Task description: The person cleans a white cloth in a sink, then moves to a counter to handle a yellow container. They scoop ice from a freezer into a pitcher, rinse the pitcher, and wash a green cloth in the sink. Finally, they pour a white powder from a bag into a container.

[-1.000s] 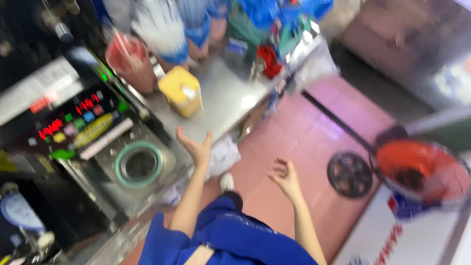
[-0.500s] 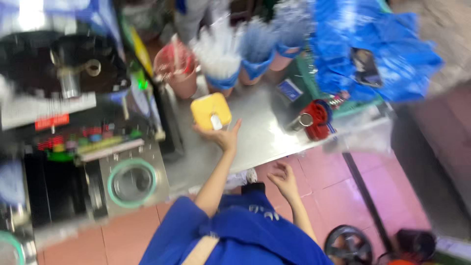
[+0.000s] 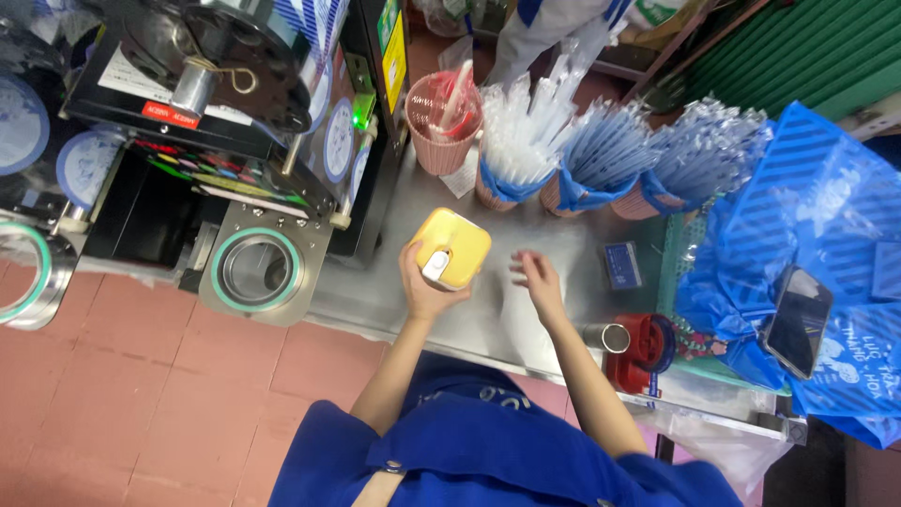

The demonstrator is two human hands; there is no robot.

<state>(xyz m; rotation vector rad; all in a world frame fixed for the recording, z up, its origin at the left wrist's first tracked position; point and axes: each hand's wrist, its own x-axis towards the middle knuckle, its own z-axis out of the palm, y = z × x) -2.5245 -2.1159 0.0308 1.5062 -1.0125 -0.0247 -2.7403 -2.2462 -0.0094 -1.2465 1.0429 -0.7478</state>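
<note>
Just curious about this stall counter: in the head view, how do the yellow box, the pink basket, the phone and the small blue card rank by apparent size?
1. Pink basket
2. Yellow box, close to the basket, so unsure
3. Phone
4. Small blue card

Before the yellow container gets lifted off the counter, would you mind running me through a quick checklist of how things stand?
1. Left hand wrapped around the yellow container: ok.
2. Grip reaches under the container: cannot tell, its underside is hidden.
3. White lid piece seated on top: ok, it looks flush.
4. Right hand free, open over the steel counter: ok.
5. Space from the pink basket and straw cups: ok, apart.
6. Container's contents or weight: cannot tell.
</note>
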